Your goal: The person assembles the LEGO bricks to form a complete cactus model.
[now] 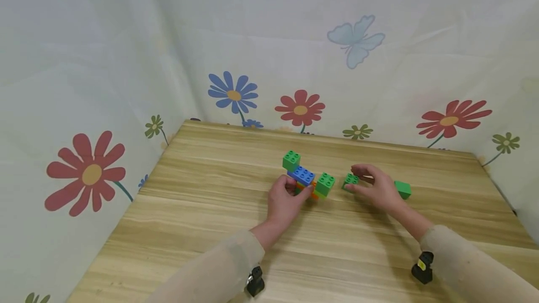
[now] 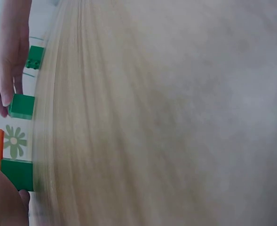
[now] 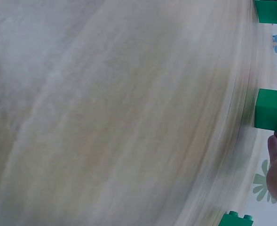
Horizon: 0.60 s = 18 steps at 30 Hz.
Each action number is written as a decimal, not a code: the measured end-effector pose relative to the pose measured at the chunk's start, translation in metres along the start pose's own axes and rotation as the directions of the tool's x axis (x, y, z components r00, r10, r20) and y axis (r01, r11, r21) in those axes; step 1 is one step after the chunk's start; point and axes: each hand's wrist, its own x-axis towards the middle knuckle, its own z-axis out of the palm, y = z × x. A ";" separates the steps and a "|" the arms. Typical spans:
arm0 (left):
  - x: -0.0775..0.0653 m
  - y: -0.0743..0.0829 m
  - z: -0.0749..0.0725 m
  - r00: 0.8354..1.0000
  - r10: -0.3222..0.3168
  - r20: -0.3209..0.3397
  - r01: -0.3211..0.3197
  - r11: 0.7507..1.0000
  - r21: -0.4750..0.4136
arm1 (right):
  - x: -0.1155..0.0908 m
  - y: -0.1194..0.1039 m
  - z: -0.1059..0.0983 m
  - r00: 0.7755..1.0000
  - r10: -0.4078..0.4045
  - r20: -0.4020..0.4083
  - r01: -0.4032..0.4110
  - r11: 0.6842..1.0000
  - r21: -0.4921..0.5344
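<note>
In the head view, my left hand (image 1: pixel 283 202) grips a toy-brick build from its near left side. The build has a blue brick (image 1: pixel 303 175) in the middle, one green brick (image 1: pixel 291 160) raised at its far left end and another green brick (image 1: pixel 325 183) at its right. Orange and lime pieces show underneath, partly hidden by my fingers. To the right, my right hand (image 1: pixel 379 190) has thumb and fingers around a loose studded green brick (image 1: pixel 351 180), which the left wrist view shows low at the tabletop. Beyond that hand lies one more green brick (image 1: pixel 403 190).
A wood-grain table (image 1: pixel 202 172) carries the bricks. Pale cloth with printed flowers and a butterfly (image 1: pixel 356 41) hangs behind it and along its sides. Both sleeved forearms cross the near part of the table, each with a small black device (image 1: pixel 423 268) at the wrist.
</note>
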 end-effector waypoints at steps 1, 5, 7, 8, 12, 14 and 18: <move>0.000 0.000 0.000 1.000 0.003 -0.001 -0.003 1.000 0.000 | 0.001 0.000 0.000 1.000 -0.002 0.005 0.002 1.000 0.001; 0.000 -0.001 0.000 1.000 0.004 -0.002 -0.004 1.000 0.002 | 0.002 0.001 0.002 1.000 0.009 0.026 -0.008 1.000 -0.014; 0.000 -0.002 0.000 1.000 0.005 -0.004 -0.005 1.000 0.002 | 0.001 0.002 0.002 0.999 0.018 0.029 -0.017 0.999 -0.031; 0.000 -0.001 0.000 1.000 0.005 -0.004 -0.005 1.000 0.001 | 0.001 0.003 0.002 0.999 0.020 0.027 -0.019 0.999 -0.041; 0.000 -0.001 0.000 1.000 0.010 -0.002 -0.010 1.000 0.001 | -0.001 0.006 0.002 1.000 0.009 0.008 -0.009 0.997 -0.074; 0.000 -0.001 0.000 1.000 0.011 -0.002 -0.011 1.000 0.001 | -0.002 0.007 0.003 1.000 -0.007 -0.004 0.007 0.996 -0.085; 0.000 -0.002 0.001 1.000 0.014 -0.007 -0.014 1.000 0.000 | -0.001 0.008 0.004 0.999 -0.036 -0.017 0.034 0.994 -0.101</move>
